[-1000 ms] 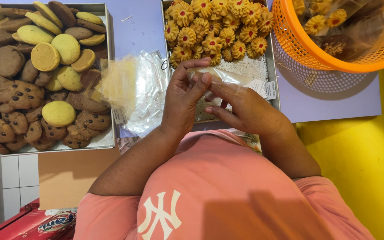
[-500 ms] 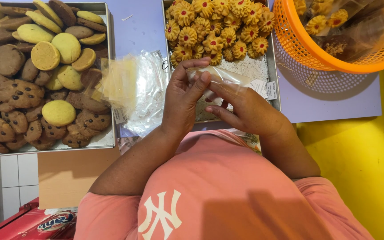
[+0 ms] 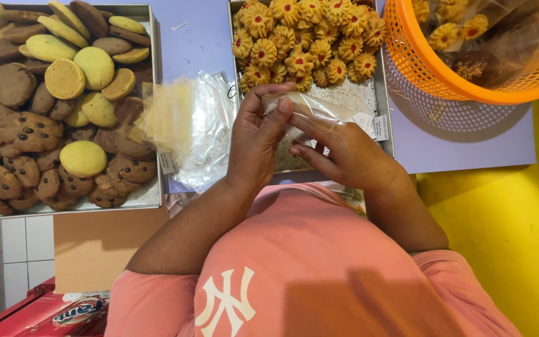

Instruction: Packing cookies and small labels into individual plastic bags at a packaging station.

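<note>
Both your hands pinch one clear plastic bag [image 3: 310, 109]: left hand [image 3: 257, 140] fingers curled on it, right hand [image 3: 344, 153] gripping beneath, above the flower-cookie tray [image 3: 385, 106]

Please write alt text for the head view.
Left hand and right hand hold a small clear plastic bag above a metal tray of yellow flower-shaped biscuits, beside an orange plastic basket.

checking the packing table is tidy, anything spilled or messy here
Mostly orderly. The flower cookie tray has loose crumbs on its bare lower half, and the stack of clear bags lies fanned untidily. Both hands, left hand and right hand, hold one clear bag.
</note>
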